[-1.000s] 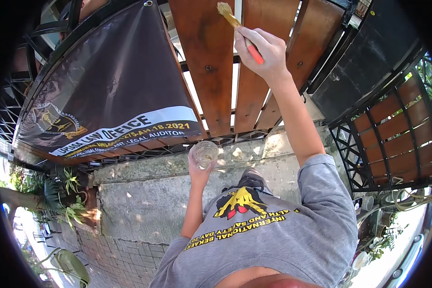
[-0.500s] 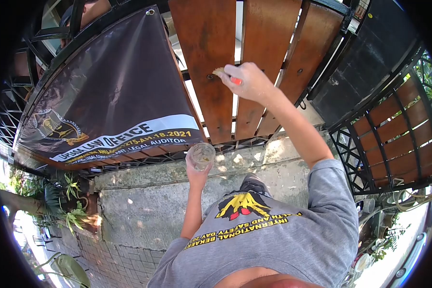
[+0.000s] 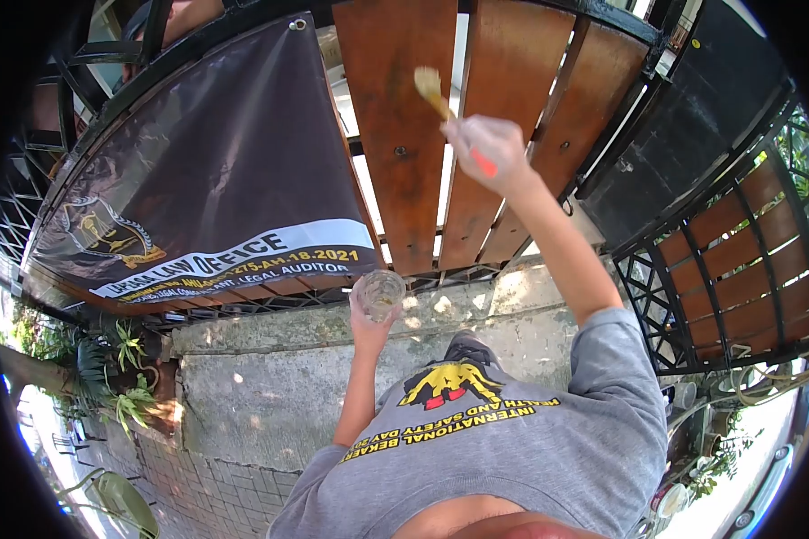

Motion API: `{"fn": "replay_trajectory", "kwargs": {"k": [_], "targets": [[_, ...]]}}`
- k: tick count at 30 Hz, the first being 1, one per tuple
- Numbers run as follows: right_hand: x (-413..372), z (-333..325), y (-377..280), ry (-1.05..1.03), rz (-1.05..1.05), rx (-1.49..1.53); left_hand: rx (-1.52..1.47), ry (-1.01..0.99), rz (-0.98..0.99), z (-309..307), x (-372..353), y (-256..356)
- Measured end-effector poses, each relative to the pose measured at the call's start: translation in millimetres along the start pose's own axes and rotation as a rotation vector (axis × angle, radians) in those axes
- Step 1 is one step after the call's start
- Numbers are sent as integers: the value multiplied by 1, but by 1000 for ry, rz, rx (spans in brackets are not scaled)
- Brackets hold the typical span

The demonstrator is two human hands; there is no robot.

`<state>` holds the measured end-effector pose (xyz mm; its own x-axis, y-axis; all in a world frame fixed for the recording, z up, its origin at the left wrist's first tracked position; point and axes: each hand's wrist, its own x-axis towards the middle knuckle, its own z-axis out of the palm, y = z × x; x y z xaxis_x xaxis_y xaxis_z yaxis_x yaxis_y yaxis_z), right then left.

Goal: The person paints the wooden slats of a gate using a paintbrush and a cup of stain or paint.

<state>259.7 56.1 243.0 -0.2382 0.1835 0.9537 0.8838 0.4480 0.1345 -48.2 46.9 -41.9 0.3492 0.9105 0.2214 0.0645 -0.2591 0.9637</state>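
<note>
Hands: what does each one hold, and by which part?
The right hand holds a paintbrush by its red handle; the left hand holds a glass cup around its lower part.

Your right arm reaches up and forward, almost straight, and your bare right hand [image 3: 482, 149] is clenched in a tight grip. Your left forearm is raised and your bare left hand [image 3: 370, 319] is curled closed, lower down.

An outdoor street frontage: brown wooden-slat fence [image 3: 395, 135] in black iron framing, dark law-office banner [image 3: 216, 180], grey concrete kerb [image 3: 270, 377], plants growing alongside.
</note>
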Motion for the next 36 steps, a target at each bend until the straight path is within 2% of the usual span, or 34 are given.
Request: {"fn": "replay_trajectory", "kwargs": {"k": [3, 7, 10, 11, 14, 15, 16, 17, 18, 20, 21, 22, 24, 25, 27, 28, 29, 30, 32, 33, 34, 36], "targets": [[-19, -4, -10, -72, 93, 23, -25, 1, -7, -2, 4, -5], [25, -17, -12, 168, 22, 60, 35, -23, 28, 9, 12, 19], [39, 10, -4, 502, 193, 133, 81, -39, 101, 24, 22, 24], [39, 19, -4, 509, 338, 132, 79, -42, 135, 29, 29, 24], [26, 51, -6, 318, 121, 38, 165, -110, 131, 43, 41, 32], [23, 53, -16, 294, 150, 59, 176, -141, 107, 47, 43, 32], [23, 55, -18, 275, 174, 82, 188, -170, 90, 52, 51, 31], [21, 54, -8, 396, 157, 37, 201, -198, 72, 56, 57, 31], [24, 45, 0, 404, 205, -139, 173, -208, 68, 58, 62, 35], [29, 39, -3, 590, 633, 138, 111, -222, 62, 66, 74, 41], [31, 44, 1, 462, 357, -76, 139, -224, 45, 68, 79, 50], [30, 52, -10, 386, 316, -93, 111, -231, 44, 72, 82, 53], [29, 60, -20, 330, 327, 100, 55, -254, 52, 80, 93, 54], [21, 53, -13, 191, 395, -177, -28, -287, 42, 83, 97, 53], [27, 63, -7, 689, 689, 279, 40, -308, 46, 82, 103, 51], [38, 54, -16, 742, 837, 310, 71, -323, 50, 78, 107, 49], [32, 71, -17, 821, 734, 415, 26, -352, 58, 72, 111, 38], [30, 90, -17, 749, 560, 274, 57, -378, 51, 64, 115, 35], [42, 87, -39, 445, 656, 163, 120, -445, 32, 45, 120, 26], [53, 90, -45, 598, 736, 333, 91, -490, 30, 36, 126, 21], [61, 100, -44, 857, 666, 284, 68, -542, 24, 24, 130, 15], [66, 100, -43, 1134, 807, 341, 26, -655, 16, 0, 148, 6]]}}
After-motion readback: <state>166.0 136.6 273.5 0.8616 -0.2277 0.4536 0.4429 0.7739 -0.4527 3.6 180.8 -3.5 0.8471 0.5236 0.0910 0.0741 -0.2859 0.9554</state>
